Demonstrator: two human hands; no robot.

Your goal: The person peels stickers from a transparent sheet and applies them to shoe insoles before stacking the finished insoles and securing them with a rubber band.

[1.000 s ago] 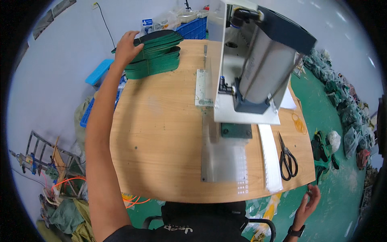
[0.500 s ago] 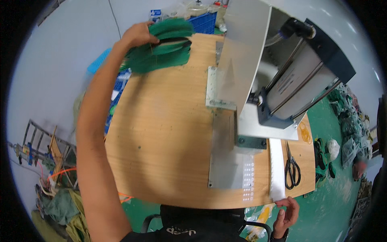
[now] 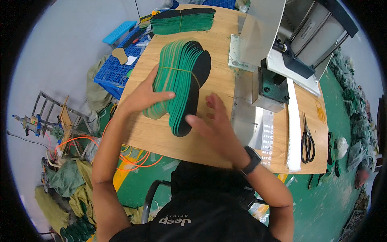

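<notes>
A bundle of green insoles with black faces [image 3: 179, 80] stands on edge above the left half of the wooden table, a thin rubber band around its middle. My left hand [image 3: 147, 94] grips its left side, thumb across the green edges and the other fingers mostly hidden behind. To the bundle's right is my right hand [image 3: 213, 127], slightly blurred, fingers apart and holding nothing. Its thumb is close to the black face near the lower end; whether it touches I cannot tell. A second banded stack of insoles [image 3: 183, 22] lies at the table's far edge.
A press with a pneumatic cylinder [image 3: 318, 40] rises on the right over a metal plate [image 3: 246, 127]. Beyond it lie a white strip [image 3: 294, 133], black scissors [image 3: 308, 141] and yellow rubber bands [image 3: 320, 112]. A blue crate [image 3: 115, 76] stands off the table's left side.
My left hand has come back from the far left with an insole bundle. My right hand has left the white strip's near end and moved left beside the bundle. The view has shifted.
</notes>
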